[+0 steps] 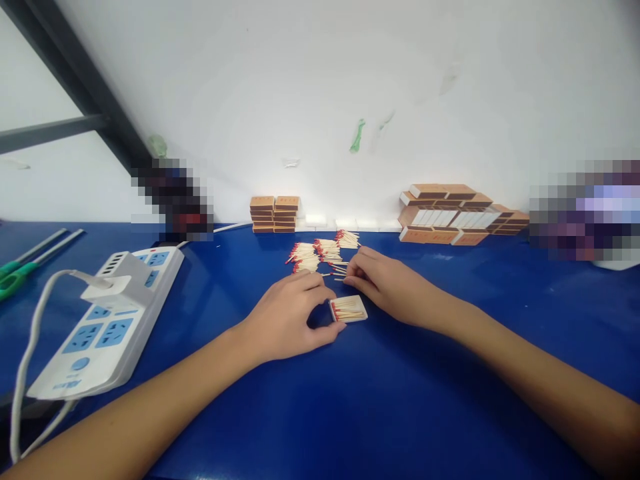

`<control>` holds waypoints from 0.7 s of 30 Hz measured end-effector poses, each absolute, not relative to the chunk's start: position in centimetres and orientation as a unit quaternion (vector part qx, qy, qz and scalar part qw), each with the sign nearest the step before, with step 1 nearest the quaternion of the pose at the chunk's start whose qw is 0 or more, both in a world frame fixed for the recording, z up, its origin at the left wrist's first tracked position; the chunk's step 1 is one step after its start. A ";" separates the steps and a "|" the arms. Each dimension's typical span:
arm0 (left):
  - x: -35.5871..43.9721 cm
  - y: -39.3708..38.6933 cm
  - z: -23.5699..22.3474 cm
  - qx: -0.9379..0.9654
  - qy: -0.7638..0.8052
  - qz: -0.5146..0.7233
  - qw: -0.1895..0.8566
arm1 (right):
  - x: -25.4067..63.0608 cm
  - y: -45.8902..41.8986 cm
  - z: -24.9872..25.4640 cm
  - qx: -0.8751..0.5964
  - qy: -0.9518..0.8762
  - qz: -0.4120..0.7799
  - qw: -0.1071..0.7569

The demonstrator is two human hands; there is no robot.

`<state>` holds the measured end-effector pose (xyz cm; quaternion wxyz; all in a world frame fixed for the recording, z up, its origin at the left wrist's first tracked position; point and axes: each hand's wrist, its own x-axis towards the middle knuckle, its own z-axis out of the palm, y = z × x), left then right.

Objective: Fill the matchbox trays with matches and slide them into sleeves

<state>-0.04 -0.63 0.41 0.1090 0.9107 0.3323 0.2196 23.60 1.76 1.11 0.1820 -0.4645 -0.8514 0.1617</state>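
A small open matchbox tray [349,309] with red-tipped matches in it lies on the blue table [350,413]. My left hand [290,317] grips the tray's left end between thumb and fingers. My right hand [387,283] rests just behind the tray, its fingers pinched on loose matches at the near edge of a scattered pile of matches [320,255].
A white power strip [107,317] with a plugged adapter and cable lies at the left. Green-handled scissors [20,270] sit at the far left. Stacked matchboxes [275,213] stand against the wall, and a bigger heap of matchboxes [455,215] lies at the right.
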 end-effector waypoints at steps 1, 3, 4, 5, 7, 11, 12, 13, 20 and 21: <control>0.0 -0.6 0.4 0.911 0.333 0.219 0.108 | 23.8 1.5 1.2 -0.461 -0.851 0.158 0.197; -0.1 -0.6 0.4 0.911 0.332 0.222 0.107 | 24.1 1.1 1.4 -0.459 -0.844 0.161 0.227; -0.1 -0.5 0.4 0.910 0.332 0.225 0.107 | 24.2 0.8 1.5 -0.462 -0.838 0.168 0.237; -0.1 -0.5 0.4 0.909 0.333 0.228 0.108 | 24.2 0.6 1.6 -0.465 -0.833 0.179 0.241; -0.2 -0.4 0.3 0.905 0.337 0.234 0.109 | 24.2 0.2 1.8 -0.460 -0.829 0.199 0.247; -0.2 -0.4 0.3 0.900 0.347 0.236 0.116 | 24.1 -0.3 2.1 -0.425 -0.844 0.200 0.259; -0.1 -0.4 0.3 0.900 0.347 0.237 0.117 | 24.0 -0.4 2.2 -0.419 -0.846 0.199 0.263; -0.1 -0.4 0.3 0.900 0.346 0.239 0.116 | 23.9 -0.5 2.2 -0.419 -0.843 0.202 0.272; -0.1 -0.4 0.3 0.889 0.360 0.259 0.109 | 23.1 -0.7 2.1 -0.464 -0.727 0.330 0.384; -0.2 -0.3 0.3 0.886 0.364 0.266 0.109 | 23.1 -0.7 2.0 -0.464 -0.723 0.344 0.380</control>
